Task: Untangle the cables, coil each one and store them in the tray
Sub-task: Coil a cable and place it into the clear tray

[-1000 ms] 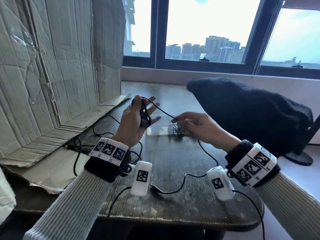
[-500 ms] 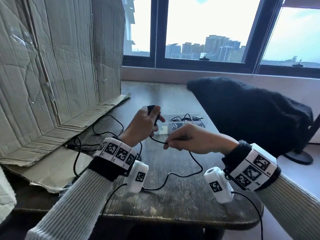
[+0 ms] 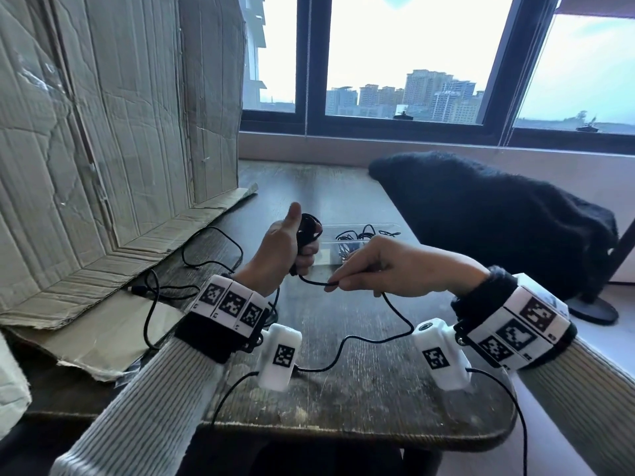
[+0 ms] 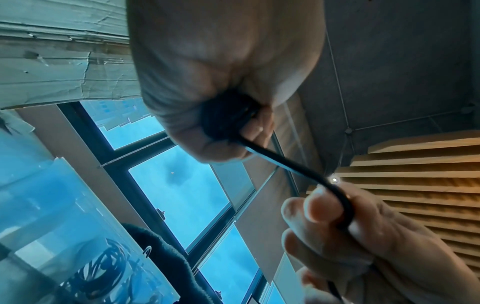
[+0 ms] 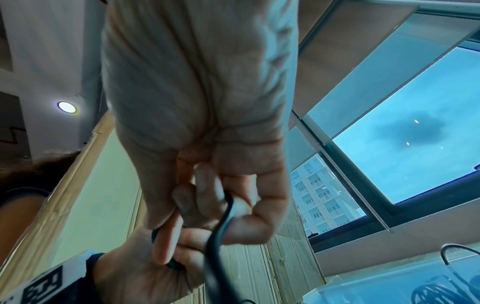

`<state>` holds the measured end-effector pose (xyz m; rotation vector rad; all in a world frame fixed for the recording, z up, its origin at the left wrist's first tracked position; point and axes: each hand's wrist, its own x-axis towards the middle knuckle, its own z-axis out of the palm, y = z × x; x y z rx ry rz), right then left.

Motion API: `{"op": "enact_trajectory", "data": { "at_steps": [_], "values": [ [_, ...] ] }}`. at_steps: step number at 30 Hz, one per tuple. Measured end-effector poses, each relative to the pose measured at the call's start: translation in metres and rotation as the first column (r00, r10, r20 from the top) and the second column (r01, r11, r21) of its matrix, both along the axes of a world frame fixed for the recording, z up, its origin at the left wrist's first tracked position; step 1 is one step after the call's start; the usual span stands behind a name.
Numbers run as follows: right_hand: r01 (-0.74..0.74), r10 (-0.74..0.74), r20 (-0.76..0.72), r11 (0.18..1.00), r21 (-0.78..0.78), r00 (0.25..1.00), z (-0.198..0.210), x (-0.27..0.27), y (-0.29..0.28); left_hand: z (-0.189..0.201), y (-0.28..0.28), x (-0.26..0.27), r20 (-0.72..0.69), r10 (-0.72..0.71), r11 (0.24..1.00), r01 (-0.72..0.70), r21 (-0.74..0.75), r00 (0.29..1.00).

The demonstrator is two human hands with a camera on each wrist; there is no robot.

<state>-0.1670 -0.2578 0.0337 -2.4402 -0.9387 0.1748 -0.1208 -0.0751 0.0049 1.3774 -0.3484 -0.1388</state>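
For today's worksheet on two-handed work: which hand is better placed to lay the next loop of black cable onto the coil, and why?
The right hand. It pinches the free run of the black cable close beside the coil, while the left hand is fully occupied gripping that coil, thumb up. The tray sits just behind both.

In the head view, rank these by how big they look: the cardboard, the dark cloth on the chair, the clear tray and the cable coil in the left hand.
Largest to smallest, as they look:
1. cardboard
2. dark cloth
3. clear tray, partly hidden behind the right hand
4. cable coil in the left hand
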Motion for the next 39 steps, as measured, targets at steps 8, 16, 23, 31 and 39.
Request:
{"op": "enact_trajectory", "data": {
  "at_steps": [8, 16, 23, 31, 39],
  "values": [
    [-0.002, -0.020, 0.123, 0.985, 0.172, 0.992, 0.017, -0.004, 0.012, -0.006, -0.003, -0.009, 0.081, -0.103, 0.951, 0.074, 0.301, 0.991],
    [0.195, -0.222, 0.039, 0.915, 0.352, 0.974, 0.015, 0.008, 0.015, -0.003, -0.002, -0.014, 0.108, -0.332, 0.846, 0.245, 0.473, 0.937],
    [0.245, -0.141, -0.312, 0.914, 0.325, 0.940, 0.011, 0.009, -0.006, -0.012, 0.009, -0.009, 0.077, -0.539, 0.774, 0.458, 0.437, 0.839],
    [0.315, -0.212, -0.294, 0.873, 0.371, 0.932, 0.009, 0.015, -0.011, -0.018, -0.006, -0.014, 0.050, -0.299, 0.946, 0.289, 0.146, 0.953],
    [0.326, -0.227, -0.251, 0.809, 0.490, 0.941, -0.002, 0.018, -0.021, -0.007, 0.000, -0.002, -0.090, -0.123, 0.914, 0.078, -0.399, 0.988]
  ]
}}
